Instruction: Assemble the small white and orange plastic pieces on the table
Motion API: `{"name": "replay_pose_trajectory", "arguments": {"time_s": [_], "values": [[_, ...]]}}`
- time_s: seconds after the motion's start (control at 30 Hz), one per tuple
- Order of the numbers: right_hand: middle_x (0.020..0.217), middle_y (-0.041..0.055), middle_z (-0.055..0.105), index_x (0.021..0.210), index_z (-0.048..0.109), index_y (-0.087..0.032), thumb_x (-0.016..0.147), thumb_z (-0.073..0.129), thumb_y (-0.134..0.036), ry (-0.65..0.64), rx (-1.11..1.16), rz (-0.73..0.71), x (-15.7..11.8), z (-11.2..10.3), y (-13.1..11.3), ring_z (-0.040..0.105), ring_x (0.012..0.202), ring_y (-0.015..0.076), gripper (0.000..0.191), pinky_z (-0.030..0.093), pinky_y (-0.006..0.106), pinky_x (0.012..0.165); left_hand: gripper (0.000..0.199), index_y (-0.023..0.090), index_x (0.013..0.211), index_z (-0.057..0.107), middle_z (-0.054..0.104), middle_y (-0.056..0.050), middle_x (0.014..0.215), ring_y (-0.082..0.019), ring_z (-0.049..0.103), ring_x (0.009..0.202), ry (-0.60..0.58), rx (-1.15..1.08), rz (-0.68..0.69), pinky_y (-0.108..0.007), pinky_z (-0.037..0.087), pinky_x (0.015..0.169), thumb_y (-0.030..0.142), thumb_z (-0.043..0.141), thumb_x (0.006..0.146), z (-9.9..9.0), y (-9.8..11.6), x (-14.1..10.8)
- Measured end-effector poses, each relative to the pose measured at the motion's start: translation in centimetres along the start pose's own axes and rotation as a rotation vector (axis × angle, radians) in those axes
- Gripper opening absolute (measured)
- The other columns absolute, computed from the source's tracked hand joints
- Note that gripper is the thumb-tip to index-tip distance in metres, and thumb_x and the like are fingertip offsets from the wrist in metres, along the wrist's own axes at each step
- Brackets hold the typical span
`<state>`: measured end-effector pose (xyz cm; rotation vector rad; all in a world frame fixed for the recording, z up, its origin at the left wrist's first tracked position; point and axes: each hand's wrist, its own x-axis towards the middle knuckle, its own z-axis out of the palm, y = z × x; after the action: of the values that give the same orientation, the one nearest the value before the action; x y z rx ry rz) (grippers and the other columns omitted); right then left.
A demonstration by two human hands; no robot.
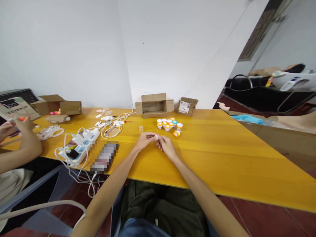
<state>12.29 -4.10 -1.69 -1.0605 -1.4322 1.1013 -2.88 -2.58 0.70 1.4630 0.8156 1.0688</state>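
Component point(156, 137), small, whitish and mostly hidden, is gripped between the fingertips of the left hand point(144, 141) and the right hand point(167, 146), above the glossy yellow wooden table point(229, 144). Beyond the hands are white plastic jars with orange rims point(167, 127), one rimmed in blue, and a short clear plastic cylinder point(141, 129). Farther back, an open brown cardboard box point(154, 97) stands near the plain white wall point(172, 49). Reddish floor tiles point(266, 219) show below. Component detail is too small to resolve.
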Motion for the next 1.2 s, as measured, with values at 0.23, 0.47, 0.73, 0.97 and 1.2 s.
{"name": "replay_pose_trajectory", "arguments": {"time_s": [0.23, 0.47, 0.73, 0.97, 1.2], "values": [[0.052, -0.0007, 0.059, 0.065, 0.056, -0.023, 0.080, 0.052, -0.074, -0.009, -0.016, -0.004, -0.1, -0.1, -0.2, 0.048, 0.040, 0.0118, 0.054, 0.035, 0.023, 0.036, 0.043, 0.016, 0.093, 0.080, 0.078, -0.008, 0.090, -0.020, 0.069, 0.083, 0.022, 0.057, 0.011, -0.034, 0.053, 0.083, 0.049, 0.085, 0.065, -0.1, 0.0, -0.1], [0.053, -0.0017, 0.060, 0.067, 0.056, -0.023, 0.075, 0.056, -0.076, -0.027, 0.098, 0.056, -0.2, -0.1, -0.4, 0.047, 0.040, 0.0105, 0.054, 0.034, 0.021, 0.035, 0.050, 0.015, 0.099, 0.080, 0.078, -0.007, 0.083, -0.019, 0.069, 0.078, 0.000, 0.040, -0.011, -0.034, 0.052, 0.080, 0.053, 0.085, 0.066, -0.4, 0.3, -0.3], [0.053, -0.0024, 0.058, 0.065, 0.054, -0.023, 0.074, 0.056, -0.078, -0.047, 0.107, 0.044, -0.3, 0.0, -0.9, 0.045, 0.040, 0.0096, 0.056, 0.033, 0.021, 0.036, 0.046, 0.017, 0.099, 0.080, 0.078, -0.007, 0.084, -0.018, 0.068, 0.079, 0.024, 0.081, 0.003, -0.031, 0.051, 0.078, 0.051, 0.083, 0.069, -0.7, 0.5, 0.0], [0.056, -0.0013, 0.060, 0.066, 0.055, -0.023, 0.076, 0.054, -0.076, -0.057, 0.078, 0.012, -0.3, 0.0, -1.0, 0.047, 0.042, 0.0100, 0.054, 0.034, 0.021, 0.038, 0.042, 0.017, 0.097, 0.080, 0.078, -0.006, 0.083, -0.019, 0.068, 0.081, -0.008, 0.067, -0.011, -0.032, 0.050, 0.080, 0.049, 0.083, 0.070, -0.9, 0.9, -0.2], [0.054, -0.0022, 0.059, 0.064, 0.054, -0.024, 0.079, 0.052, -0.073, -0.073, 0.042, -0.011, -0.3, 0.1, -0.8, 0.047, 0.042, 0.0106, 0.052, 0.037, 0.022, 0.040, 0.035, 0.019, 0.094, 0.081, 0.075, -0.005, 0.080, -0.017, 0.064, 0.075, 0.149, 0.155, 0.065, -0.031, 0.050, 0.074, 0.048, 0.078, 0.075, -1.8, 0.6, 0.2]]}}
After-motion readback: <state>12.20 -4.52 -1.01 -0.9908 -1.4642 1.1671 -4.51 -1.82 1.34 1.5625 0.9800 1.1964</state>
